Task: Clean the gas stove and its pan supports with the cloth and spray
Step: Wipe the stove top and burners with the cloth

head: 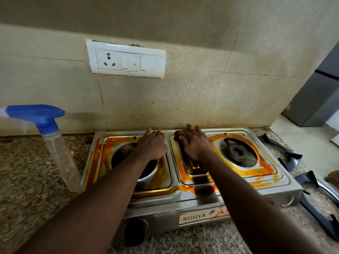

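Gas stove [201,200] rear rim carries both hands: left hand [152,143] bent-fingered, grip unclear; right hand [194,142] flat, pressing. Spray bottle [55,143] stands toward worktop [33,171] left edge, nearest left hand.

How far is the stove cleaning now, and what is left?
Done: the pan supports are off, lying right of the stove. In hand: the left hand and right hand rest on its top, without a cloth. Left: orange stains cover the top; the spray stands at its left.
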